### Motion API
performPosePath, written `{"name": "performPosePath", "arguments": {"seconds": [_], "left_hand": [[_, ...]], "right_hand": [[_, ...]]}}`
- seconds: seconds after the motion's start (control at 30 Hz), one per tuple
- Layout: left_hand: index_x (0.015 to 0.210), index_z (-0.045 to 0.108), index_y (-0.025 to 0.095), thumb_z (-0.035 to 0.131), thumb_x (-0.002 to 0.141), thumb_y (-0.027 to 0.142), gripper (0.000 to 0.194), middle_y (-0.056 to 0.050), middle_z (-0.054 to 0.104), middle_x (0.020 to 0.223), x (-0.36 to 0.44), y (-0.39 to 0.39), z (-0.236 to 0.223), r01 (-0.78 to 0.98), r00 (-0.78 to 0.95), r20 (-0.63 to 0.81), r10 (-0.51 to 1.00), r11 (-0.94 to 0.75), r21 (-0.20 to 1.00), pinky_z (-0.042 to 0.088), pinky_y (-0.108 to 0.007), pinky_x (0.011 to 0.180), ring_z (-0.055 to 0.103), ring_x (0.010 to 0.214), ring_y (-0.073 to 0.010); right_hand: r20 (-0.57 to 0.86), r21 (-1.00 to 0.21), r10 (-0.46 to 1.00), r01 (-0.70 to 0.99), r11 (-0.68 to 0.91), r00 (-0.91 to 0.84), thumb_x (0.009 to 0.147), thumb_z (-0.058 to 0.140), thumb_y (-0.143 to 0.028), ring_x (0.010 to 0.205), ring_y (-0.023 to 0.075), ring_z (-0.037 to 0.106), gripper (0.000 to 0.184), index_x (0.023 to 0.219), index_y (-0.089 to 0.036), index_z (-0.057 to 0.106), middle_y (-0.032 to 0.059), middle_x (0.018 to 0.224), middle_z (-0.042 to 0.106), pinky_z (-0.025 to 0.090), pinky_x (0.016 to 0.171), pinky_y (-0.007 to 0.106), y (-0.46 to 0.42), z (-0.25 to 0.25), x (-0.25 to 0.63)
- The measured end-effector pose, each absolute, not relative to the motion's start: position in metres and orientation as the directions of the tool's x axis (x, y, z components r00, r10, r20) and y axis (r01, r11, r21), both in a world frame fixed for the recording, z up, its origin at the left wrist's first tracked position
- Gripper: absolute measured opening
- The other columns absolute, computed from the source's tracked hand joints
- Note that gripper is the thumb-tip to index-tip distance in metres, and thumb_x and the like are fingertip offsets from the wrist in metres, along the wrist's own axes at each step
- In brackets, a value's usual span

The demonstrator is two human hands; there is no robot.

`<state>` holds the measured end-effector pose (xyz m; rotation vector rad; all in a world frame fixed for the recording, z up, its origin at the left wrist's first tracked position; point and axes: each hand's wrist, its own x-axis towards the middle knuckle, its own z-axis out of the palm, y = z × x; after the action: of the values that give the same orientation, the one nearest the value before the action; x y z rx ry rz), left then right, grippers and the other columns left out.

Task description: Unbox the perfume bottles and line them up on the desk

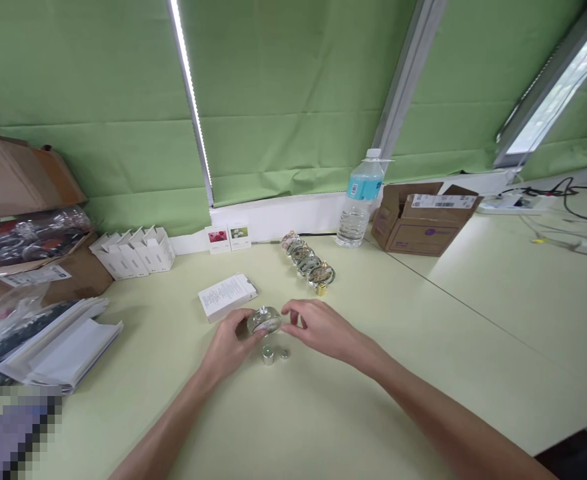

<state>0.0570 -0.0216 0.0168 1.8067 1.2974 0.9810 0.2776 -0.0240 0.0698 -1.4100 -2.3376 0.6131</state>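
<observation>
Left hand (228, 345) has its fingers (243, 319) curled round a clear glass perfume bottle (264, 321), while the right hand's (318, 328) fingers (293, 308) hang loosely curved just beside it. A silver cap (268, 355) and a smaller silver piece (284, 353) lie on the pale green table (373, 393) right below, with a white carton (227, 297) just behind and a row of fancy bottles (307, 261) farther back

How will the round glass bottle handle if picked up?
The round glass perfume bottle is likely heavy for its size, judging by its thick-looking glass, and fragile. Its smooth curved faces may feel slippery, and its disc shape could roll on edge.
</observation>
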Motion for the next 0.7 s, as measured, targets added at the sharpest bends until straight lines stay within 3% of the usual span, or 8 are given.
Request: {"name": "performPosePath", "arguments": {"seconds": [0.1,0.17,0.37,0.7], "left_hand": [[0.103,0.065,0.02,0.062,0.077,0.043,0.034,-0.006,0.068,0.104,0.058,-0.021,0.016,0.455,0.213,0.185,0.96,-0.264,0.851,0.048,-0.033,0.083,0.062,0.095,-0.0221],[0.102,0.065,0.02,0.063,0.076,0.045,0.036,-0.006,0.068,0.103,0.058,-0.021,0.017,0.465,0.211,0.191,0.959,-0.27,0.843,0.048,-0.034,0.083,0.062,0.095,-0.0225],[0.107,0.064,0.023,0.06,0.08,0.047,0.037,-0.004,0.068,0.108,0.057,-0.023,0.02,0.481,0.256,0.18,0.95,-0.287,0.829,0.047,-0.033,0.089,0.062,0.1,-0.0226],[0.11,0.062,0.026,0.051,0.085,0.052,0.037,-0.002,0.066,0.115,0.052,-0.021,0.015,0.552,0.246,0.105,0.964,-0.228,0.802,0.044,-0.036,0.098,0.057,0.112,-0.0222]], "right_hand": [[0.147,-0.586,0.872,0.669,0.457,-0.467,0.081,0.061,-0.029,0.073,0.0151,0.059,0.038,0.117,-0.019,0.059,0.008,0.11,0.063,0.043,0.07,0.028,-0.017,0.062,0.27],[0.166,-0.627,0.85,0.612,0.482,-0.499,0.08,0.061,-0.025,0.072,0.014,0.059,0.038,0.117,-0.019,0.059,0.0082,0.11,0.063,0.044,0.071,0.027,-0.013,0.056,0.266],[0.157,-0.666,0.822,0.556,0.497,-0.547,0.081,0.063,-0.026,0.071,0.0132,0.058,0.026,0.105,-0.016,0.064,0.005,0.093,0.066,0.042,0.064,0.024,0.0,0.052,0.275],[0.053,-0.628,0.894,0.681,0.377,-0.445,0.073,0.067,-0.035,0.06,0.0119,0.049,0.028,0.094,-0.015,0.07,-0.0006,0.069,0.061,0.033,0.056,0.022,0.026,0.071,0.352]]}}
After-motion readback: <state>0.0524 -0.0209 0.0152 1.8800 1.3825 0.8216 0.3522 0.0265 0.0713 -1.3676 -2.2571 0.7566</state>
